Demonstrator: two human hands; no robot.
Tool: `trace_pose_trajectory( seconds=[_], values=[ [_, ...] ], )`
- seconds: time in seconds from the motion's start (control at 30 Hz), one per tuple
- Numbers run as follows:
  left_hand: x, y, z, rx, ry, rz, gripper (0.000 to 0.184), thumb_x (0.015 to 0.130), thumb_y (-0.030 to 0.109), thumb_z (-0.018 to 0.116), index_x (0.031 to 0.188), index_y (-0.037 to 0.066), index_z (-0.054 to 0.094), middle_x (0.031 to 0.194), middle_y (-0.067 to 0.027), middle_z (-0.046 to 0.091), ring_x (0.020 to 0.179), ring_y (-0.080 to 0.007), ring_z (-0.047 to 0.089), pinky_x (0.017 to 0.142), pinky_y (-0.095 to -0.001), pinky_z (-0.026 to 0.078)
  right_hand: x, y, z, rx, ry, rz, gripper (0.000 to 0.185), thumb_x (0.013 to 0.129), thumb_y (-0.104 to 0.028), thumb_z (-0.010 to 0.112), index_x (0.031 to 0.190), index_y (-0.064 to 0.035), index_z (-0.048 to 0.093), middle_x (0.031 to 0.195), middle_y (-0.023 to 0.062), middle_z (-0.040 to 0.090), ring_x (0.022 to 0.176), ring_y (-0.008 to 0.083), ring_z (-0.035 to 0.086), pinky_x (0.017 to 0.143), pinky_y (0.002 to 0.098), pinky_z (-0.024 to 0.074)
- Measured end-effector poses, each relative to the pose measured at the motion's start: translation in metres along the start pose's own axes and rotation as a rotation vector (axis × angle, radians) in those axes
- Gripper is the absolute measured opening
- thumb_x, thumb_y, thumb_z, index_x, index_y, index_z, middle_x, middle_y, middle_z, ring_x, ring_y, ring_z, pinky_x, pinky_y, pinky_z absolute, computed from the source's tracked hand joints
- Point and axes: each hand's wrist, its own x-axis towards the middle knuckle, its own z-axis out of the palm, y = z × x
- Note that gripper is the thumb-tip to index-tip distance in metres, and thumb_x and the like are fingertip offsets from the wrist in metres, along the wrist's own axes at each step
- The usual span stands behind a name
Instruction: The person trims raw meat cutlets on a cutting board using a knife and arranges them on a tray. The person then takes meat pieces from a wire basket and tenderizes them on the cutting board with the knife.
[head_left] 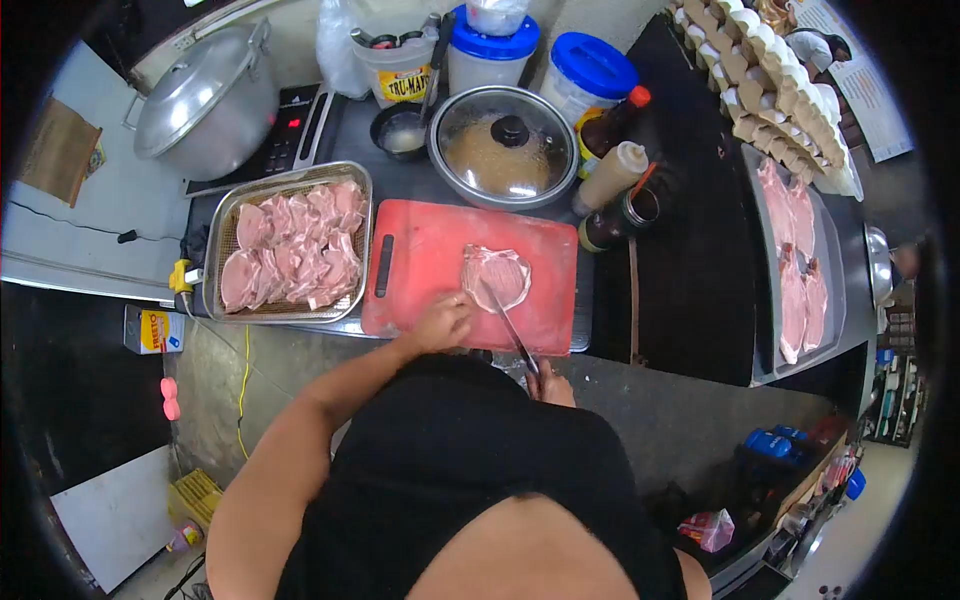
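Knife blade: metal, smooth. Board: matt plastic, rough-ish surf. Pot: metal, semi-gloss. Egg trays: rough ppr pulp.

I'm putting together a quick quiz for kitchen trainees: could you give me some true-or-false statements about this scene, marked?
1. The right hand holds a knife. True.
2. The board under the meat slice is blue. False: the cutting board is red.
3. The left hand is beside the meat slice. True.
4. The round pan behind the board is uncovered. False: a glass lid is on it.
5. The wire basket left of the board holds meat. True.
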Motion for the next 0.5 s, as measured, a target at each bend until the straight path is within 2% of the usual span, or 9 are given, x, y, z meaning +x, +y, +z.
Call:
trace_pose_trajectory(
  seconds=[0.1, 0.17, 0.2, 0.23, 0.33, 0.37, 0.5],
  values=[
    [0.008, -0.01, -0.011, 0.003, 0.141, -0.165, 0.015, 0.071, 0.014, 0.058, 0.084, 0.007, 0.059, 0.088, -0.0093, 0.054, 0.089, -0.0283, 0.052, 0.077, -0.0393, 0.038, -0.002, 0.0, -0.015, 0.088, 0.012, -0.035, 0.024, 0.085, -0.018, 0.055, 0.101, -0.0045, 0.045, 0.072, 0.0272, 0.058, 0.069, 0.0459, 0.056, 0.058, 0.0519, 0.0425],
    [0.015, -0.009, -0.023, 0.041, 0.174, -0.281, 0.01, 0.071, 0.014, 0.058, 0.078, 0.007, 0.057, 0.088, -0.0087, 0.054, 0.088, -0.0277, 0.052, 0.073, -0.039, 0.036, -0.005, -0.018, -0.028, 0.21, 0.154, -0.105, 0.025, 0.084, -0.019, 0.055, 0.101, -0.0043, 0.045, 0.07, 0.0274, 0.057, 0.067, 0.0462, 0.056, 0.057, 0.0527, 0.0424],
    [0.017, -0.009, -0.026, 0.063, 0.185, -0.263, 0.01, 0.071, 0.014, 0.058, 0.078, 0.007, 0.057, 0.088, -0.0085, 0.054, 0.088, -0.0276, 0.052, 0.073, -0.0388, 0.037, -0.007, -0.023, -0.031, 0.27, 0.229, -0.139, 0.025, 0.084, -0.019, 0.056, 0.102, -0.0042, 0.045, 0.069, 0.0275, 0.057, 0.065, 0.0464, 0.056, 0.056, 0.0531, 0.0424],
    [0.02, -0.011, -0.028, 0.085, 0.195, -0.242, 0.01, 0.071, 0.014, 0.058, 0.078, 0.007, 0.057, 0.089, -0.0083, 0.054, 0.089, -0.0276, 0.052, 0.074, -0.0387, 0.037, -0.004, -0.011, -0.017, 0.219, 0.201, -0.134, 0.03, 0.084, -0.02, 0.055, 0.108, -0.0049, 0.045, 0.068, 0.0269, 0.057, 0.063, 0.0466, 0.056, 0.056, 0.0535, 0.0423],
    [0.022, -0.01, -0.03, 0.118, 0.175, -0.181, 0.013, 0.071, 0.015, 0.058, 0.081, 0.007, 0.058, 0.091, -0.0077, 0.054, 0.091, -0.0273, 0.051, 0.075, -0.0387, 0.037, 0.008, 0.0, -0.004, 0.045, 0.035, -0.087, 0.031, 0.084, -0.019, 0.055, 0.11, -0.0053, 0.045, 0.069, 0.0264, 0.058, 0.065, 0.0463, 0.057, 0.056, 0.0523, 0.0424],
    [0.025, -0.01, -0.029, 0.124, 0.167, -0.164, 0.014, 0.071, 0.015, 0.059, 0.082, 0.007, 0.059, 0.091, -0.0074, 0.055, 0.092, -0.0271, 0.051, 0.076, -0.0388, 0.037, 0.008, 0.001, -0.009, 0.05, 0.039, -0.136, 0.031, 0.084, -0.019, 0.054, 0.111, -0.0058, 0.044, 0.07, 0.0262, 0.058, 0.065, 0.046, 0.057, 0.057, 0.052, 0.0431],
    [0.023, -0.002, -0.029, 0.188, 0.059, -0.132, 0.019, 0.071, 0.018, 0.058, 0.086, 0.008, 0.063, 0.093, -0.006, 0.056, 0.096, -0.0256, 0.05, 0.08, -0.0384, 0.036, 0.007, -0.016, -0.02, 0.265, 0.251, -0.217, 0.03, 0.084, -0.019, 0.054, 0.11, -0.0058, 0.044, 0.071, 0.0263, 0.059, 0.065, 0.0456, 0.057, 0.058, 0.0535, 0.0441]
  ],
)
